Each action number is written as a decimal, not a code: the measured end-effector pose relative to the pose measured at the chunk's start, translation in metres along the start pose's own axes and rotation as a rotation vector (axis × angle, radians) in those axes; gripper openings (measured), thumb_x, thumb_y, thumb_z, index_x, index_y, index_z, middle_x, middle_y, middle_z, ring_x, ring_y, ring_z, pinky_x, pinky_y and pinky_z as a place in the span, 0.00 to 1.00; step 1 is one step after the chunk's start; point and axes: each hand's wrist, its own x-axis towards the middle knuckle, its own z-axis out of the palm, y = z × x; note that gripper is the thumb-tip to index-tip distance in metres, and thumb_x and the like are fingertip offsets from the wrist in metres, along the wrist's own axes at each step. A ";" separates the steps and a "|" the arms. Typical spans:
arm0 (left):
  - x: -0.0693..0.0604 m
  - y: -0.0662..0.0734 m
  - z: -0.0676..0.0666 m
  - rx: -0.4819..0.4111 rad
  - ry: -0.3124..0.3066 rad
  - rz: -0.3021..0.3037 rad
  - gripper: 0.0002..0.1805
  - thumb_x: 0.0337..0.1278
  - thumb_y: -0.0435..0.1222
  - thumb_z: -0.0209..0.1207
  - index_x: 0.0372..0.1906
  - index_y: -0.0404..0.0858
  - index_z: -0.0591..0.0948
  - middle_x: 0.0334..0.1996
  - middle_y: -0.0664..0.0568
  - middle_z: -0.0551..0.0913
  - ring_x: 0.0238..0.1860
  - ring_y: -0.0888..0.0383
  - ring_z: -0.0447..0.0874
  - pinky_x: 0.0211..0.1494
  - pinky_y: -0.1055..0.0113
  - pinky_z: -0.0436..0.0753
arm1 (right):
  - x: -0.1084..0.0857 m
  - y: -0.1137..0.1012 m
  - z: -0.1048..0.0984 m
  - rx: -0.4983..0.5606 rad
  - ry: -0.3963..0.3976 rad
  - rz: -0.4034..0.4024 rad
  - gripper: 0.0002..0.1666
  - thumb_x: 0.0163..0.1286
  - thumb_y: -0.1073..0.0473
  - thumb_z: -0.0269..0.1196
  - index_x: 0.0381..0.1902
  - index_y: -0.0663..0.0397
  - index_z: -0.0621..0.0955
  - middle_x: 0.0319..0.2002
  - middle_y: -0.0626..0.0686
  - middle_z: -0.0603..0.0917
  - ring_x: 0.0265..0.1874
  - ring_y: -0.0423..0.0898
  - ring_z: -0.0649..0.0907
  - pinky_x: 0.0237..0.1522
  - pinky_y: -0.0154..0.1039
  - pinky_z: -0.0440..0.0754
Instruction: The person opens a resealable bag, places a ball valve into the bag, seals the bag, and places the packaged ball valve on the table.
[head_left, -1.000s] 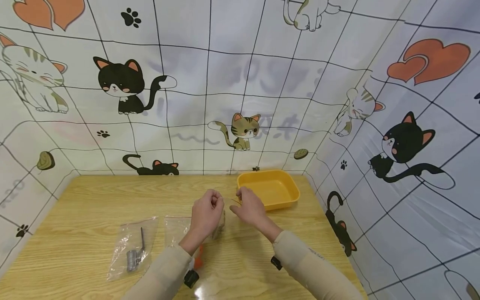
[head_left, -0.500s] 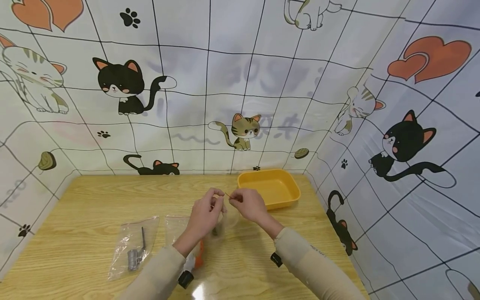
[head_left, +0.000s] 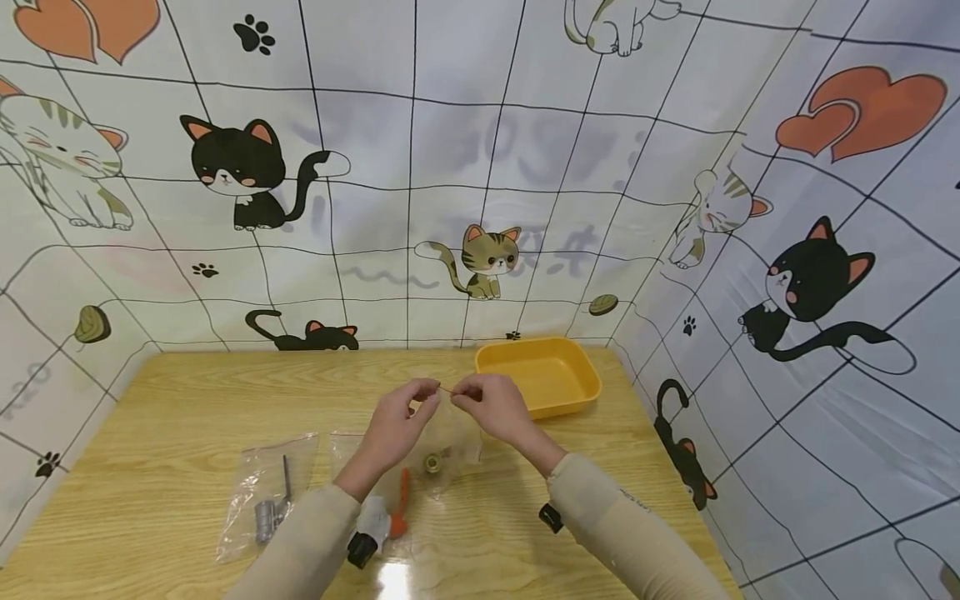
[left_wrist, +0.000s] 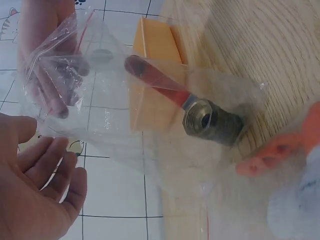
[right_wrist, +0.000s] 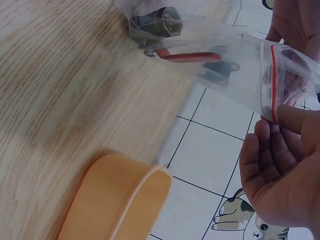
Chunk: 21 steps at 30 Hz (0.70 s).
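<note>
A clear zip bag [right_wrist: 245, 75] with a red seal line hangs from both hands above the table. Inside lies a brass ball valve [left_wrist: 212, 122] with a red lever; in the head view its threaded opening shows below the hands. My left hand [head_left: 396, 421] pinches the top of the bag at one side, its other fingers loosely bent. My right hand [head_left: 495, 408] pinches the other side by the seal line, thumb against finger. Whether the bag's mouth is parted cannot be told.
A yellow tray [head_left: 483, 359] stands behind the right hand. On the table [head_left: 187, 417] at left lies a bag [head_left: 234, 508] with a grey cylinder and a dark bent rod. Below the left forearm is a white piece with an orange handle [head_left: 399, 523]. Patterned cloth surrounds the table.
The right hand has come in from beside the tray to pinch the bag's top edge. The left hand has shifted slightly left and turned, and the valve has come into view.
</note>
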 end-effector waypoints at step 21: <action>-0.001 0.001 -0.001 -0.025 0.092 0.034 0.09 0.67 0.43 0.58 0.40 0.45 0.86 0.36 0.57 0.85 0.37 0.61 0.80 0.41 0.65 0.78 | -0.017 0.014 -0.041 0.011 -0.440 0.178 0.04 0.67 0.62 0.64 0.35 0.56 0.84 0.27 0.55 0.87 0.22 0.46 0.84 0.23 0.36 0.80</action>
